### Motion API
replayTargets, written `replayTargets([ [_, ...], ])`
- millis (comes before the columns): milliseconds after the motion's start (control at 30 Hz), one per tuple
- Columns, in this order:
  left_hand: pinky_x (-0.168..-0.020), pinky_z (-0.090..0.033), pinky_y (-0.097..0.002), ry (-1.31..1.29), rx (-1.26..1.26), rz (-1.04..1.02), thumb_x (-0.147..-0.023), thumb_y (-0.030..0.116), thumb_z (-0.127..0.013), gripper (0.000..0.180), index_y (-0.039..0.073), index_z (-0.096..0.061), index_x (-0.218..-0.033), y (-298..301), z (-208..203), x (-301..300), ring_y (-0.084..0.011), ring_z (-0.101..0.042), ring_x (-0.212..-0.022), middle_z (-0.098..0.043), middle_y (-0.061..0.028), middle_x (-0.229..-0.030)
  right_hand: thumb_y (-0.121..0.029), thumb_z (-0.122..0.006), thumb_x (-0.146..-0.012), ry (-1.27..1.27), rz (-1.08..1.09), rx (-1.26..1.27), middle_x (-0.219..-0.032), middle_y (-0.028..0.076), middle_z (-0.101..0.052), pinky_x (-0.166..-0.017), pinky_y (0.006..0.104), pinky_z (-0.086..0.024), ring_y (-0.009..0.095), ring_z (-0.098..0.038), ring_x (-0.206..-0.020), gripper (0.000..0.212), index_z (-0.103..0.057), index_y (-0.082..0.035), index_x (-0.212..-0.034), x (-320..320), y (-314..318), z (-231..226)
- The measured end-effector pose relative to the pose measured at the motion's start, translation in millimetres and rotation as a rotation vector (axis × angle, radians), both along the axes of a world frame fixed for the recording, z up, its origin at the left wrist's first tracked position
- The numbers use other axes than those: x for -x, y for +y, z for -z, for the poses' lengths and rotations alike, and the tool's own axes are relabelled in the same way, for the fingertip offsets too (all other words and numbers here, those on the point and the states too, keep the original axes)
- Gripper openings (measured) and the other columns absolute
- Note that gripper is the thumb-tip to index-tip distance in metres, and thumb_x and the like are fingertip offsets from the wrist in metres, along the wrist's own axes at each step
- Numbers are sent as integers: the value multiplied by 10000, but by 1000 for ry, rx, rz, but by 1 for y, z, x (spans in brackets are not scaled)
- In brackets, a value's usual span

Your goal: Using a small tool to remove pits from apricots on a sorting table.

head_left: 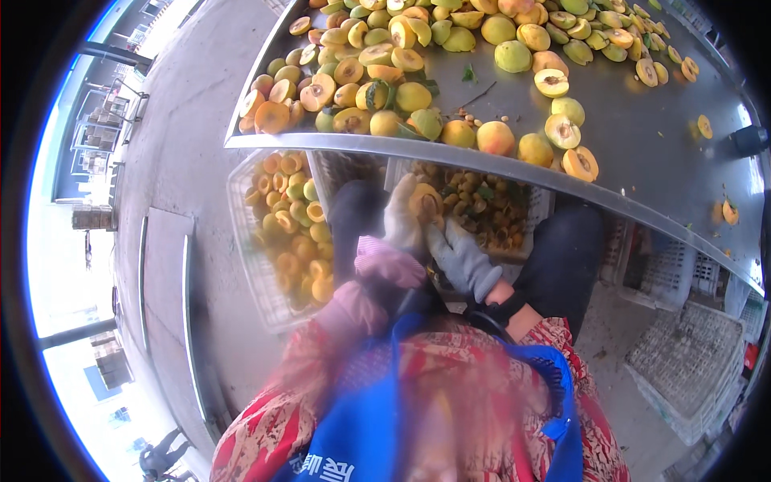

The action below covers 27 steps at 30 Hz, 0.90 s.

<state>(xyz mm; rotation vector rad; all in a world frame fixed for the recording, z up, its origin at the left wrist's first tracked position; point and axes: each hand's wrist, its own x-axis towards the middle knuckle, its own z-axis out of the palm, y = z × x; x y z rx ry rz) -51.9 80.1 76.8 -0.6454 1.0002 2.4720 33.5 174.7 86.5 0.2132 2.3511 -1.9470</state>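
My left hand point(407, 215), in a pale glove, holds a peach half point(426, 204) with its cut face showing, just below the table's front edge. Close against it is my right hand point(463, 259), in a grey-white glove, its fingers curled toward the fruit. Whether a small tool sits in those fingers is hidden. Beneath both hands stands a crate point(514, 247) of small, darker yellow-brown fruit pieces or pits. To the left, a clear plastic crate point(250, 265) is filled with hollowed peach halves point(293, 221).
A metal table point(626, 128) ahead carries many whole and halved peaches point(418, 96), with leaves and a twig among them. My knees point(566, 265) flank the middle crate. White plastic crates point(687, 353) stand at right. A dark cylindrical object point(748, 141) lies at the table's right.
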Motion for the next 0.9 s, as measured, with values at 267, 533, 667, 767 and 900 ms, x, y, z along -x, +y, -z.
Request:
replayTargets([
  [267, -658, -517, -245, 226, 296, 62, -947, 283, -533, 416, -21, -510, -1230, -12, 27, 8, -132, -600, -826, -607, -100, -1020, -386, -454, -969, -456, -148, 390, -891, 166, -615, -756, 370, -468, 266, -585, -782, 412, -549, -5, -1093, 8, 21, -31],
  [533, -674, -525, -257, 309, 326, 217, -980, 339, -476, 472, -22, -475, -1284, 1, 21, 8, -165, -627, -838, -609, -106, -1032, -361, -458, -980, 83, 114, 131, -782, 105, -592, -645, 337, -468, 225, -559, -685, 372, -574, -11, -1035, 0, 4, 11],
  [667, -595, -532, -265, 525, 521, 106, -936, 352, -556, 447, -7, -535, -1202, -11, 39, 8, -184, -644, -760, -621, -100, -987, -357, -497, -949, -68, 11, 0, -898, 267, -617, -739, 437, -471, 421, -592, -848, 365, -593, -5, -966, -4, 2, 13],
  [767, -551, -523, -269, 163, 404, 89, -914, 368, -582, 434, -23, -584, -1103, 8, -13, -6, -181, -632, -682, -631, -110, -909, -354, -499, -948, -91, -44, 24, -884, 277, -607, -743, 440, -468, 430, -587, -836, 364, -595, -3, -954, -2, 9, 23],
  [900, -521, -507, -261, 187, 505, 17, -907, 345, -593, 390, -28, -619, -1020, 10, -15, -7, -160, -600, -592, -633, -104, -837, -391, -496, -953, -36, -154, 184, -785, 158, -623, -704, 398, -479, 298, -605, -733, 388, -586, -16, -996, -1, 14, -15],
])
